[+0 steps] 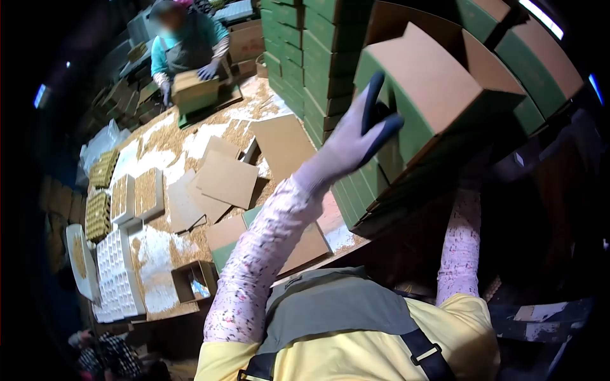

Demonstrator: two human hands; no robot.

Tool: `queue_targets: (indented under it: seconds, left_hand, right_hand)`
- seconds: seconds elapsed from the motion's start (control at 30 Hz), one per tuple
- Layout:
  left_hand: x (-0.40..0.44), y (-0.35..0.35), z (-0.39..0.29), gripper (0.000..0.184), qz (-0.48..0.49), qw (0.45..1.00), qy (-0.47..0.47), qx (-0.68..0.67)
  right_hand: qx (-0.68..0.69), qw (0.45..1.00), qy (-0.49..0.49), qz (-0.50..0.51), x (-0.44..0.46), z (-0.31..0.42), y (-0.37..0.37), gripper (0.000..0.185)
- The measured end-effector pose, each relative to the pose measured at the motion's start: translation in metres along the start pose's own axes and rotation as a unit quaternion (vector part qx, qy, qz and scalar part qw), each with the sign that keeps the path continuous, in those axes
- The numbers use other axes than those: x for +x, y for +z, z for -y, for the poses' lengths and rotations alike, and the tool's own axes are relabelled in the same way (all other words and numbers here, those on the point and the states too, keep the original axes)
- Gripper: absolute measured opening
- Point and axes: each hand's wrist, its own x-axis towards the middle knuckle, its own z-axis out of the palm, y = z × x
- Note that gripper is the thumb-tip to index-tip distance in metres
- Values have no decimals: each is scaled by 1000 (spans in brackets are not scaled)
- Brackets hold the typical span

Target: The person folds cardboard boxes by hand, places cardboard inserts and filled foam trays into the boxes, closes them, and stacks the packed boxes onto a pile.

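My left hand (348, 141), in a pale glove with dark blue fingers, is held up against the side of a green cardboard box (406, 130). Its fingers and thumb are spread apart; whether they press on the box I cannot tell. The box stands open and tilted in view, its brown cardboard flaps (422, 70) raised, on top of a stack of green boxes (359, 193). Low on the box's right side, in deep shadow, is my right hand (492, 170), also gloved. Its fingers are too dark to make out.
Tall stacks of green boxes (318, 57) rise behind. Loose cardboard sheets (225, 178), white trays (117, 273), yellowish egg-type trays (98, 216) and a small open box (194, 282) lie on the table strewn with brown grains (175, 140). Across it, a gloved person (190, 51) handles another box (194, 92).
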Motion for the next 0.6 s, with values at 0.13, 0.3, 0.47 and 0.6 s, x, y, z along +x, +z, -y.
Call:
queue_targets:
  seconds: [0.13, 0.3, 0.47, 0.6]
  left_hand:
    - [-185, -84, 85, 95, 59, 896, -108, 427]
    - [-475, -158, 86, 94, 268, 582, -445, 626]
    - [-431, -183, 12, 42, 249, 695, -359, 571]
    - [-317, -191, -90, 21, 183, 681, -355, 614]
  right_hand:
    - [-536, 774, -281, -187, -107, 42, 93, 51]
    - [-434, 783, -383, 228, -212, 15, 219, 62]
    - [-525, 752, -235, 321, -214, -37, 284, 53]
    - [-460, 877, 88, 111, -219, -147, 286, 48]
